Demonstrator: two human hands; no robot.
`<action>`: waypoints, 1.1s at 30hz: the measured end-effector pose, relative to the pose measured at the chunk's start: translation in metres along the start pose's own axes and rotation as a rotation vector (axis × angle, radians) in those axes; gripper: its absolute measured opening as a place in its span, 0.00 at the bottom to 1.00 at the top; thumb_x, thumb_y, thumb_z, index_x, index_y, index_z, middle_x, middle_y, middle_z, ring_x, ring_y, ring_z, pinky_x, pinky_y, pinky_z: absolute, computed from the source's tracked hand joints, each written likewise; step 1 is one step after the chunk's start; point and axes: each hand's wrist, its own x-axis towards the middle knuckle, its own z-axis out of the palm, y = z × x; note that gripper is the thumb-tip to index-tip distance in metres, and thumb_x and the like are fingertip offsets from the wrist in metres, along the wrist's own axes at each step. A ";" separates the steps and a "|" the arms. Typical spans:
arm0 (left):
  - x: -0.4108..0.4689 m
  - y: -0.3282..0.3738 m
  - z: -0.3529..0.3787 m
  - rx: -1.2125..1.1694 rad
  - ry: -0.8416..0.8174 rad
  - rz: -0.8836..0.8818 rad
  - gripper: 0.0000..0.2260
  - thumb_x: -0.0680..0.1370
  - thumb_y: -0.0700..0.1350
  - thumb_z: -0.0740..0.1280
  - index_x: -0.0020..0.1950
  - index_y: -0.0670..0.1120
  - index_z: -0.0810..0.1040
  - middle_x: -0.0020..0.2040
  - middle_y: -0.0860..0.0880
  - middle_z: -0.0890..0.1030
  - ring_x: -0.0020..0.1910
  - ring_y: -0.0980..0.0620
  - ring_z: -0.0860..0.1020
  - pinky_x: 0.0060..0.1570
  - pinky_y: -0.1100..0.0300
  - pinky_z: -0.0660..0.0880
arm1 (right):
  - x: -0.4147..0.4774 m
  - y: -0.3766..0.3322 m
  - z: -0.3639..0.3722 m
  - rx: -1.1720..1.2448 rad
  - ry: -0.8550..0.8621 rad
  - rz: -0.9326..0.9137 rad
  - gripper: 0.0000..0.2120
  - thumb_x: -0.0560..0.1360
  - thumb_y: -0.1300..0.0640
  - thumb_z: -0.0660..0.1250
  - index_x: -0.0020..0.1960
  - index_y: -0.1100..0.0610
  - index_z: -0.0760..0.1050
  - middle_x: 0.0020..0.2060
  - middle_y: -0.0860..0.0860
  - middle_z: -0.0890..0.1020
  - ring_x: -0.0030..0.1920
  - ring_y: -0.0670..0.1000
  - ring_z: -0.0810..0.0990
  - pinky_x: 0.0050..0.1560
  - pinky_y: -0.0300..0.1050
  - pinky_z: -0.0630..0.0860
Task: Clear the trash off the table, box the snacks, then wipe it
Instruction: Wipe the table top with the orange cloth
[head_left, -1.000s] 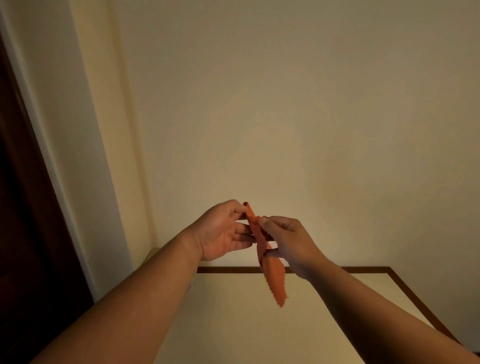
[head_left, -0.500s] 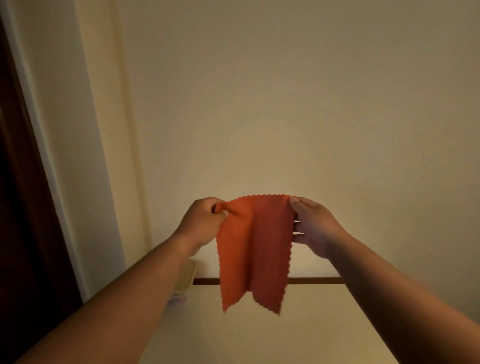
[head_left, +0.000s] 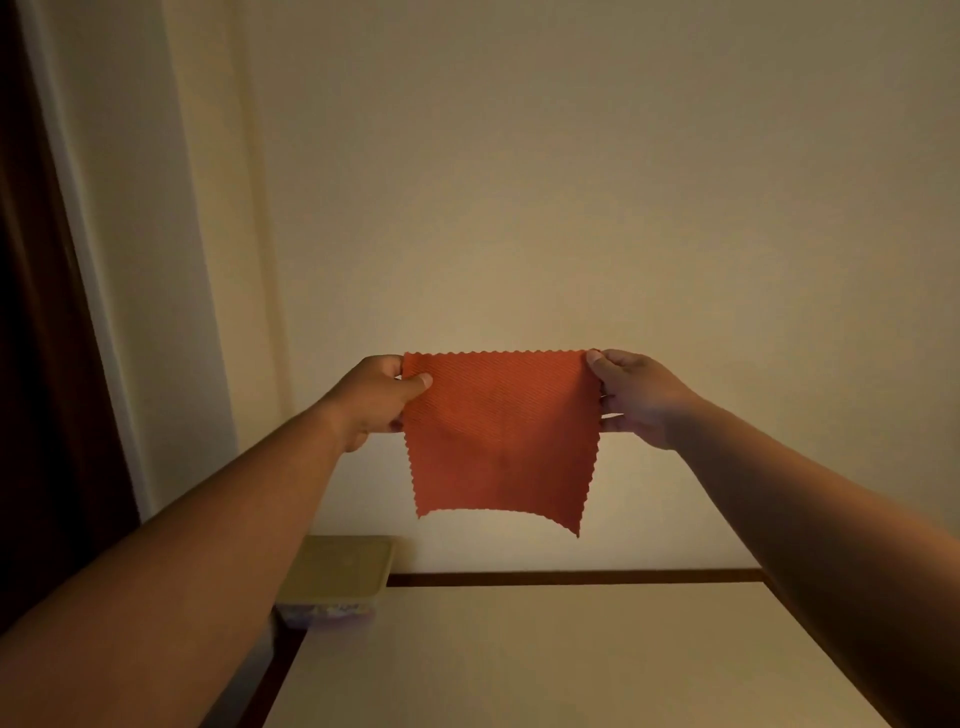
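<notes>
While both bare arms reach forward and up from the bottom corners of the frame, the left hand (head_left: 376, 397) sits left of centre. Its thumb lies over the front of the orange cloth (head_left: 501, 436) and its fingers curl behind, pinching the upper left corner. The cloth hangs spread flat at the centre of the frame, zigzag-edged, with its top edge stretched level between the two hands. The right hand (head_left: 641, 397), right of centre, pinches the upper right corner between thumb and forefinger, and its other fingers lie loosely along the cloth's right edge.

At the far left a dark door (head_left: 31, 364) runs down the frame's edge. In the lower left a lidded box (head_left: 337, 571) stands at the far left corner of the table (head_left: 571, 665), close to the wall (head_left: 571, 182). The table's dark far rim runs rightward from the box along the wall. Open air lies between the cloth's free lower edge and the tabletop.

The left forearm covers the box's left end and the table's left edge. The left fingers are hidden behind the cloth. What the box holds is too blurred to make out. The right forearm cuts off the table's far right corner.
</notes>
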 end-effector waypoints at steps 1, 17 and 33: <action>0.003 0.005 -0.003 -0.004 -0.019 -0.005 0.08 0.81 0.48 0.69 0.58 0.50 0.83 0.53 0.47 0.87 0.50 0.47 0.85 0.54 0.49 0.82 | 0.005 -0.006 -0.002 0.017 -0.009 0.003 0.15 0.85 0.45 0.61 0.59 0.54 0.80 0.54 0.55 0.82 0.51 0.57 0.84 0.52 0.54 0.83; -0.030 -0.102 0.037 -0.448 -0.241 -0.600 0.08 0.78 0.38 0.68 0.54 0.39 0.85 0.50 0.39 0.84 0.48 0.41 0.82 0.63 0.40 0.75 | -0.016 0.137 0.029 0.386 -0.189 0.539 0.15 0.85 0.60 0.58 0.63 0.63 0.81 0.58 0.61 0.85 0.54 0.59 0.85 0.55 0.57 0.81; -0.033 -0.048 0.022 -0.184 0.065 0.145 0.15 0.77 0.38 0.74 0.63 0.47 0.82 0.53 0.49 0.87 0.55 0.53 0.84 0.58 0.59 0.78 | 0.004 0.053 0.002 -0.001 -0.101 -0.052 0.18 0.80 0.70 0.67 0.67 0.59 0.78 0.55 0.57 0.82 0.51 0.54 0.81 0.51 0.50 0.79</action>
